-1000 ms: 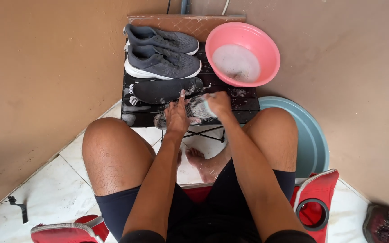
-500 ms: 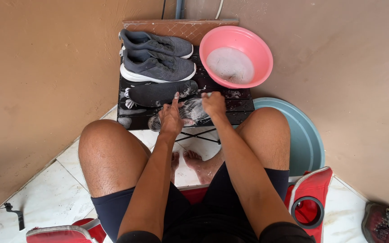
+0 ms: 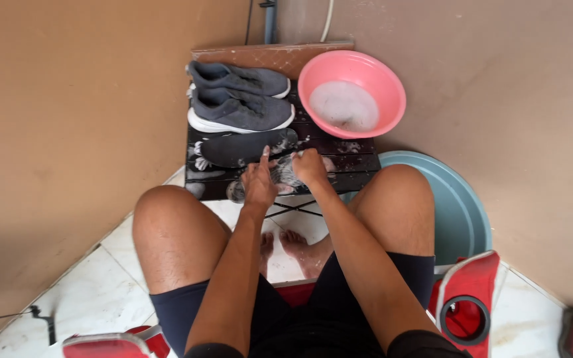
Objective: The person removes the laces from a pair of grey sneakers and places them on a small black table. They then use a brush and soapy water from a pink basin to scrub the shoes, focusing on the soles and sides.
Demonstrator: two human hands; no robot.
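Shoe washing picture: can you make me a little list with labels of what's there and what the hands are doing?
Place: small black slatted table in a tan-walled corner, white tile floor
Left hand: pressing down on a soapy insole, fingers flat
Right hand: on the same insole; whether it grips a brush cannot be told
Second insole: dark, lying just behind the hands
Grey shoes: a pair, side by side at the table's back
Pink basin: sudsy water inside
Blue tub: on the floor, by the right knee
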